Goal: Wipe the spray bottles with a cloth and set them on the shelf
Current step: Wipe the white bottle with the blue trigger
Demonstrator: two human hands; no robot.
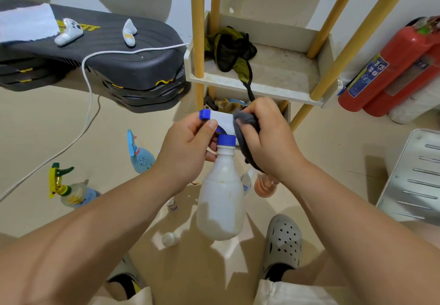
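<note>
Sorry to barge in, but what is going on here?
A person is wiping a white spray bottle. The left hand grips it by its blue-trimmed spray head, and the right hand presses a grey cloth against that head. A blue bottle and a yellow-triggered bottle stand on the floor; the shelf holds green fabric.

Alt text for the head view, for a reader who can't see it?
A left hand holds a white spray bottle by its trigger head while the right hand presses a dark grey cloth against that head. A blue spray bottle and a yellow-triggered bottle stand on the floor at left; a shelf with wooden posts stands beyond.
</note>
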